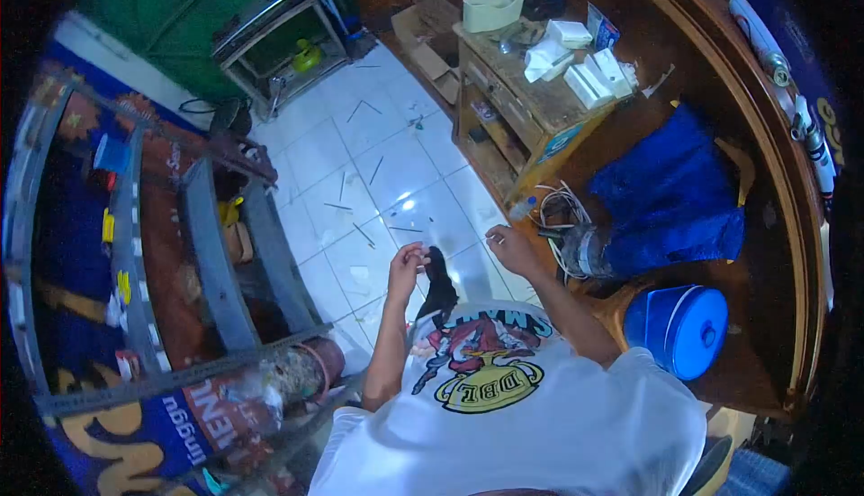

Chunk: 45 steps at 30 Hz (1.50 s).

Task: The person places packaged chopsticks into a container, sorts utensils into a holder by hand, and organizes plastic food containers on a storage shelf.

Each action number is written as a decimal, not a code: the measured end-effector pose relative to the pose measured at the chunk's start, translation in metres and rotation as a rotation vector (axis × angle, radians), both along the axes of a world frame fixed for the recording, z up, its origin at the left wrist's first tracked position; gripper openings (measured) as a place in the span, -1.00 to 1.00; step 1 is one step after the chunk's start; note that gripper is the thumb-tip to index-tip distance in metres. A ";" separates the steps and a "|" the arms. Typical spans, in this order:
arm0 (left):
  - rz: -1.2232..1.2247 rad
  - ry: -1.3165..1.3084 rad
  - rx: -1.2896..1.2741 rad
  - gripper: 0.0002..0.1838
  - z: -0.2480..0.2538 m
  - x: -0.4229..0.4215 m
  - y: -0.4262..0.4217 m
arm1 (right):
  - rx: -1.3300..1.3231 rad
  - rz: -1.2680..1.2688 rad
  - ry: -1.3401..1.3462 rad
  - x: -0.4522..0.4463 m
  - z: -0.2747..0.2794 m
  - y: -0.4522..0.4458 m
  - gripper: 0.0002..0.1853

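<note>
In front of the white printed shirt, my left hand point(409, 266) is raised with its fingers curled together; whatever they pinch is too small to make out. My right hand point(510, 249) is held a little apart to the right, its fingers loosely bent and slightly parted, with nothing visible in them. Just below and beside my left hand is a dark, elongated shape point(439, 287), perhaps cloth or a trouser leg; I cannot tell if the hand touches it. Beyond both hands, several thin dark strips point(375, 170) lie scattered over the white tiled floor point(310, 149).
A wooden cabinet point(540, 113) at upper right bears white boxes point(589, 80) and a pale container point(493, 12). Near my right arm are coiled cable point(562, 217), blue sheeting point(675, 199) and a blue lidded drum point(677, 329). A grey rack point(220, 257) stands left; a metal stand point(279, 41) is farther off.
</note>
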<state>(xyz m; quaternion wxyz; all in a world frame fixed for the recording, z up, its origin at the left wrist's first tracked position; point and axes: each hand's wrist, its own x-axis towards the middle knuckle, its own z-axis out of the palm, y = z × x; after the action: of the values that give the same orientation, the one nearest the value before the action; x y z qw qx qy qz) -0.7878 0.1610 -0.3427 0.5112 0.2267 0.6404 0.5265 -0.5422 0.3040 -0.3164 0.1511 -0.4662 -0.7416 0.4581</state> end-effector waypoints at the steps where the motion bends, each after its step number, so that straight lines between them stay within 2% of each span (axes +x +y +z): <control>1: -0.007 -0.009 -0.012 -0.69 0.005 -0.014 0.015 | -0.006 -0.019 -0.008 -0.008 0.002 0.008 -0.76; 4: -0.062 -0.015 -0.005 -0.69 0.022 -0.055 0.061 | 0.010 -0.083 -0.030 -0.039 0.004 0.039 -0.74; 6: -0.163 0.069 -0.006 -0.70 0.032 -0.083 0.094 | 0.104 -0.097 0.026 -0.061 -0.002 0.063 -0.74; 8: -0.237 0.102 0.001 -0.70 0.019 -0.106 0.124 | 0.067 -0.160 -0.054 -0.079 0.008 0.081 -0.75; 12: -0.299 0.123 0.040 -0.69 0.039 -0.128 0.185 | 0.031 -0.329 0.048 -0.108 0.022 0.111 -0.75; 18: -0.442 0.038 0.077 -0.66 0.040 -0.124 0.276 | 0.011 -0.445 0.045 -0.130 0.026 0.171 -0.75; 21: -0.509 0.042 0.100 -0.66 0.046 -0.119 0.332 | -0.019 -0.524 0.006 -0.137 0.029 0.211 -0.75; 23: -0.578 0.046 0.130 -0.68 0.045 -0.116 0.375 | 0.054 -0.563 -0.093 -0.138 0.044 0.238 -0.74; 26: -0.652 0.095 0.153 -0.70 0.056 -0.114 0.432 | 0.060 -0.580 0.066 -0.135 0.057 0.280 -0.73; 30: -0.668 0.131 0.245 -0.70 0.045 -0.118 0.499 | 0.100 -0.616 0.008 -0.141 0.063 0.337 -0.72; 31: -0.680 0.258 0.295 -0.67 0.052 -0.117 0.511 | 0.104 -0.625 0.061 -0.144 0.068 0.350 -0.70; 34: -0.694 0.227 0.369 -0.63 0.064 -0.109 0.545 | 0.172 -0.646 0.088 -0.152 0.066 0.383 -0.67; 36: -0.745 0.213 0.309 -0.59 0.062 -0.107 0.566 | 0.233 -0.666 0.073 -0.162 0.060 0.400 -0.64; 38: -0.822 0.231 0.487 -0.53 0.054 -0.109 0.586 | 0.277 -0.698 0.046 -0.174 0.056 0.415 -0.58; 39: -0.865 0.430 0.653 -0.45 0.052 -0.111 0.598 | 0.270 -0.729 0.048 -0.180 0.057 0.422 -0.58; 42: -1.031 0.506 0.660 -0.38 0.051 -0.117 0.624 | 0.228 -0.779 -0.130 -0.191 0.060 0.428 -0.57; 43: -1.055 0.494 0.668 -0.38 0.048 -0.118 0.629 | 0.231 -0.812 -0.149 -0.194 0.057 0.431 -0.58; 45: -1.159 0.284 0.550 -0.34 0.049 -0.122 0.637 | 0.234 -0.872 -0.167 -0.200 0.053 0.438 -0.58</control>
<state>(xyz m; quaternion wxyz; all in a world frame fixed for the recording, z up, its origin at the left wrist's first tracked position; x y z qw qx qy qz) -0.9099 0.7979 -0.2934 0.5459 0.7248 0.3178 0.2751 -0.7424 0.7418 -0.2632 0.3210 -0.7498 -0.5326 0.2260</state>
